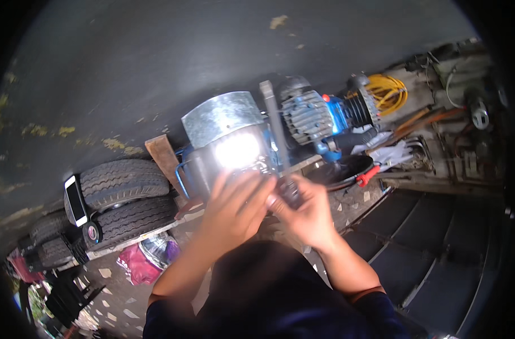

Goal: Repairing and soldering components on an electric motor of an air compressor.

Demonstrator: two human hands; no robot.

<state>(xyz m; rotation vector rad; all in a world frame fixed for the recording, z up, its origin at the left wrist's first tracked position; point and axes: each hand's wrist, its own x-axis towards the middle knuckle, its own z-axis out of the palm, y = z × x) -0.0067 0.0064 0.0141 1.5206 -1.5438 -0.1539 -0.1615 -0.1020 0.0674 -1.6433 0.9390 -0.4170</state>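
My left hand [240,206] is blurred, its fingers stretched out flat in front of a round metal drum [204,166] with a bright glare on it. Whether the fingertips touch the drum I cannot tell. Close beside it, my right hand [309,217] is closed round a small dark rounded part [290,191], its thumb pressed toward the left hand. The part's exact kind does not show. A curved galvanized metal sheet [223,116] rises behind the drum, and a grey metal bar [273,118] leans to its right.
Worn tyres [124,183] lie on the left, with a white phone [75,200] and a tape roll [92,233] against them. A blue machine with a finned motor [308,116] and a coiled yellow hose [388,93] are at right. Dark panels [433,248] stand lower right; a pink bag [140,263] lies on the floor.
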